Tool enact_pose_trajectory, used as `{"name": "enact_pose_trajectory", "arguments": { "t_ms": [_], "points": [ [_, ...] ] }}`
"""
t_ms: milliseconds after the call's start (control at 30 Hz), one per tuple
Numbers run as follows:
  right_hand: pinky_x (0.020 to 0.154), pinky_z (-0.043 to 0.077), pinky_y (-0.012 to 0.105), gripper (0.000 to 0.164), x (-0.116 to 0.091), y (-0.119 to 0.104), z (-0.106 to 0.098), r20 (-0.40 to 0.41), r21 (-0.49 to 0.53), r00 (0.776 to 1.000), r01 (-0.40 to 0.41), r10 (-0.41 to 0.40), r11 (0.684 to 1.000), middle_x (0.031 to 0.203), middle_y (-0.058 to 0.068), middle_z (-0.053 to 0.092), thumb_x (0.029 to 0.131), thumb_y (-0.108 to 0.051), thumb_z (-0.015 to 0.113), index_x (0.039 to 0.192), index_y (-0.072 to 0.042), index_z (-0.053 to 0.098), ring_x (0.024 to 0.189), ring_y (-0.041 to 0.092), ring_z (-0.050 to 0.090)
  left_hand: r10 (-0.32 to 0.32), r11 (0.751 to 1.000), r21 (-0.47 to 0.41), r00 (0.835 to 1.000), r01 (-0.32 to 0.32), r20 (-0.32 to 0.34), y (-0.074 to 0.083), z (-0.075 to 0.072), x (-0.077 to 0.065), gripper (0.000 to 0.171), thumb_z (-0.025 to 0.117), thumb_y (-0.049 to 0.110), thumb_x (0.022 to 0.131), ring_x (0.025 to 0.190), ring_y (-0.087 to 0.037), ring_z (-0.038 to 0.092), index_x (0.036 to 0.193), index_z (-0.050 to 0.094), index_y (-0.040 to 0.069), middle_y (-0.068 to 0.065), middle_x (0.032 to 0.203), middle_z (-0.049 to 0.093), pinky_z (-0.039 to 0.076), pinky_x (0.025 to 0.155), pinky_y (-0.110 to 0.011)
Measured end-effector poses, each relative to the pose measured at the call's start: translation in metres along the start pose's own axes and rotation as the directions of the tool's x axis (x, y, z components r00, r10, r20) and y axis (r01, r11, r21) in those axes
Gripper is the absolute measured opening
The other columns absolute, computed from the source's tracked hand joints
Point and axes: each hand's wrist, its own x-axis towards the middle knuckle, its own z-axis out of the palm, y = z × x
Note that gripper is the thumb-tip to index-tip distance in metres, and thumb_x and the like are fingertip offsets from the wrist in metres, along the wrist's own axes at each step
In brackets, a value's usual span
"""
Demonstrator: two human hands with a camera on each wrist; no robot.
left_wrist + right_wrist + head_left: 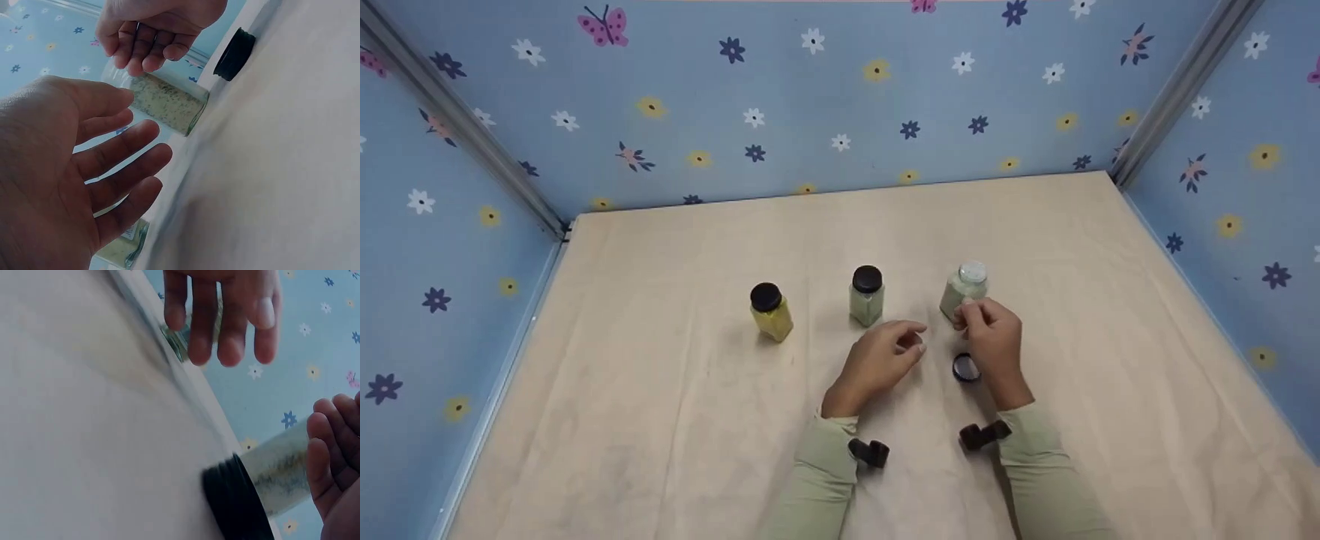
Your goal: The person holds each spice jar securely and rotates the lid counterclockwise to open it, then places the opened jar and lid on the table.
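Observation:
A lidless glass jar with a pale top and grey-green contents stands on the cloth. My right hand is at its near side, fingers curled and thumb close to the index finger; whether anything is pinched there is hidden. My left hand hovers left of it, fingers loosely bent and nothing in them, as the left wrist view also shows for the left hand. Below the right hand lies a black screw lid, inside facing up. A black-capped jar of green contents stands just beyond the left hand.
Farther left stands a black-capped jar with yellow contents. A beige cloth covers the table. Blue panels with flowers and butterflies enclose the back and sides, with metal posts at the corners.

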Motion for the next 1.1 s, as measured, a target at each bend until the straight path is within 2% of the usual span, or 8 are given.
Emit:
{"name": "enact_pose_trajectory", "arguments": {
  "t_ms": [133,267,367,500,733,900,1000,1100],
  "points": [
    [0.056,0.053,0.031,0.026,-0.005,-0.012,0.012,0.03,0.01,1.0,0.008,-0.008,1.0,0.076,0.02,0.069,0.1,-0.003,0.056,0.081,0.009,0.069,0.067,0.026,0.065,-0.012,1.0,0.01,1.0,0.012,-0.022,-0.002,-0.006,-0.001,0.028,0.065,0.018,0.096,0.094,-0.01,0.067,0.122,0.07,0.008,0.0,0.106,0.071,0.053,0.083,-0.024],
    [0.056,0.054,0.034,0.025,-0.006,-0.013,0.022,0.058,0.014,0.998,0.012,-0.013,1.0,0.077,0.021,0.069,0.099,-0.001,0.056,0.082,0.01,0.069,0.069,0.031,0.066,-0.028,0.999,0.017,0.999,0.029,-0.036,-0.003,-0.01,-0.002,0.028,0.063,0.02,0.097,0.093,-0.01,0.067,0.122,0.071,0.01,0.002,0.106,0.071,0.053,0.083,-0.027],
    [0.059,0.056,0.042,0.024,-0.003,-0.001,0.031,0.089,0.03,0.996,-0.009,0.006,0.999,0.079,0.023,0.069,0.1,-0.002,0.056,0.084,0.011,0.07,0.072,0.037,0.066,-0.048,0.999,0.005,0.998,0.049,-0.048,-0.005,-0.014,-0.003,0.028,0.063,0.022,0.098,0.092,-0.01,0.067,0.123,0.07,0.011,0.002,0.106,0.071,0.053,0.083,-0.029],
    [0.064,0.056,0.048,0.025,0.002,0.017,0.042,0.129,0.034,0.991,-0.033,0.029,0.999,0.082,0.02,0.071,0.101,-0.006,0.057,0.086,0.007,0.072,0.075,0.035,0.068,-0.074,0.997,0.001,0.995,0.074,-0.064,-0.008,-0.018,-0.005,0.028,0.063,0.022,0.098,0.091,-0.01,0.068,0.123,0.07,0.012,0.003,0.107,0.071,0.054,0.083,-0.03],
    [0.063,0.055,0.033,0.025,0.004,0.022,0.059,0.156,0.042,0.987,-0.029,0.022,0.999,0.082,0.014,0.069,0.102,-0.013,0.058,0.086,0.002,0.072,0.077,0.027,0.067,-0.098,0.995,0.007,0.991,0.099,-0.096,-0.014,-0.023,-0.007,0.027,0.063,0.021,0.098,0.09,-0.01,0.068,0.122,0.071,0.014,0.003,0.107,0.072,0.053,0.083,-0.03],
    [0.065,0.054,0.031,0.022,0.007,0.021,0.072,0.149,0.024,0.988,-0.045,0.041,0.999,0.085,0.013,0.07,0.101,-0.013,0.058,0.09,0.002,0.072,0.081,0.027,0.067,-0.105,0.994,0.023,0.987,0.108,-0.121,-0.017,-0.027,-0.008,0.028,0.063,0.021,0.097,0.092,-0.011,0.068,0.122,0.071,0.014,0.001,0.109,0.072,0.053,0.084,-0.03],
    [0.066,0.055,0.034,0.021,0.01,0.02,0.078,0.135,0.032,0.99,-0.055,0.051,0.998,0.086,0.014,0.07,0.1,-0.012,0.059,0.09,0.002,0.072,0.082,0.027,0.067,-0.106,0.994,0.027,0.986,0.11,-0.129,-0.018,-0.029,-0.009,0.028,0.063,0.02,0.097,0.094,-0.012,0.067,0.122,0.071,0.013,0.001,0.109,0.071,0.053,0.085,-0.031],
    [0.071,0.056,0.046,0.022,0.011,0.013,0.082,0.138,0.051,0.989,-0.069,0.061,0.996,0.088,0.021,0.069,0.1,-0.008,0.057,0.091,0.008,0.07,0.085,0.035,0.066,-0.108,0.993,0.025,0.984,0.113,-0.141,-0.019,-0.031,-0.009,0.028,0.063,0.02,0.096,0.094,-0.012,0.067,0.122,0.071,0.013,0.0,0.109,0.071,0.053,0.085,-0.031]
  ]
}}
